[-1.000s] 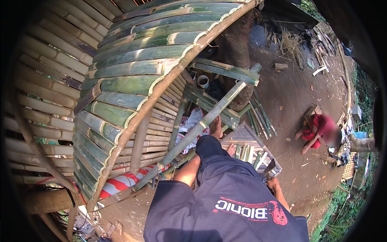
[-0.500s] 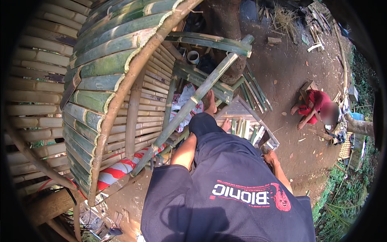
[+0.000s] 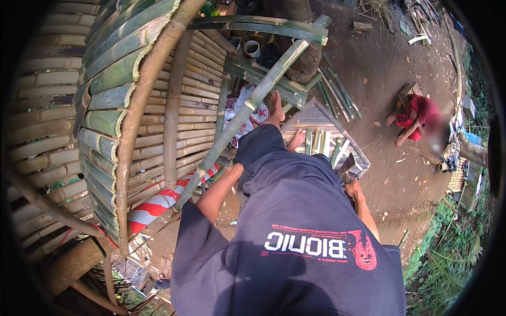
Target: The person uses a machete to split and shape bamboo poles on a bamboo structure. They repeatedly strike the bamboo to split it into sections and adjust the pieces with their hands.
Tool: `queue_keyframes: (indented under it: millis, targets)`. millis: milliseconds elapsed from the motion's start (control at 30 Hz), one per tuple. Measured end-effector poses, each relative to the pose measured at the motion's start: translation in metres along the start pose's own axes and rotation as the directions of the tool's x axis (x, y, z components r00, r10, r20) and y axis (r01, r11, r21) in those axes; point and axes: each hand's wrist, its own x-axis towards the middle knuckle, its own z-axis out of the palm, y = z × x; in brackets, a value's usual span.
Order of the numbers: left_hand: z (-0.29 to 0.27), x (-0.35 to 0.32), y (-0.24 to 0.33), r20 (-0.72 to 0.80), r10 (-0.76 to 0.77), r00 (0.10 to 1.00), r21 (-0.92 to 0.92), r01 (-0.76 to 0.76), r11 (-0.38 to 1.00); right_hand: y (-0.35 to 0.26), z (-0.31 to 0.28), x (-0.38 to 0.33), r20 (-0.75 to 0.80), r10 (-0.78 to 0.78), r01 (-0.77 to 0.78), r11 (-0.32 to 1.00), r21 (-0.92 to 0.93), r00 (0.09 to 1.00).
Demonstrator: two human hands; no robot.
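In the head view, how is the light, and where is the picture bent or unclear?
Head view: daylight falls on the bamboo roof and the bare ground; the dark shirt is in shade; fisheye bends the long bamboo pole near the black rim; the person in red is partly blurred.

A curved roof of split green bamboo [image 3: 113, 95] fills the left side, edged by a thick brown pole [image 3: 138, 113]. Beneath it lies a floor of pale bamboo slats [image 3: 192, 105], with a red-and-white striped cloth [image 3: 158, 203] at its lower edge. On the bare dirt ground [image 3: 387, 58] to the right, a person in red [image 3: 416, 118] crouches. Green plants [image 3: 453, 253] border the lower right.
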Motion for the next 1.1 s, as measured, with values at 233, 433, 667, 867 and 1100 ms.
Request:
queue_keyframes:
  millis: [233, 433, 667, 867, 1100]
  targets:
    - [0.024, -0.056, 0.004, -0.349, 0.157, 0.924, -0.213, -0.241, 0.947, -0.023, 0.001, -0.002, 0.102, 0.097, -0.098, 0.995, 0.008, 0.99]
    - [0.091, -0.062, -0.017, -0.849, -0.169, 0.501, -0.437, -0.485, 0.757, -0.011, 0.015, 0.015, -0.015, -0.087, 0.087, 0.996, -0.031, 0.996]
    - [0.065, -0.041, -0.023, -0.489, -0.565, 0.664, -0.856, -0.491, 0.164, -0.074, -0.006, 0.001, 0.11, 0.109, -0.14, 0.934, 0.328, 0.988]
    - [-0.043, -0.01, 0.038, -0.552, -0.353, 0.756, -0.819, -0.571, 0.057, -0.121, -0.019, 0.002, -0.006, -0.122, 0.116, 0.925, 0.363, 0.992]
    - [-0.168, 0.071, 0.041, -0.769, -0.256, 0.586, -0.627, -0.769, 0.124, -0.246, -0.046, 0.01, -0.018, -0.214, 0.185, 0.797, 0.574, 0.977]
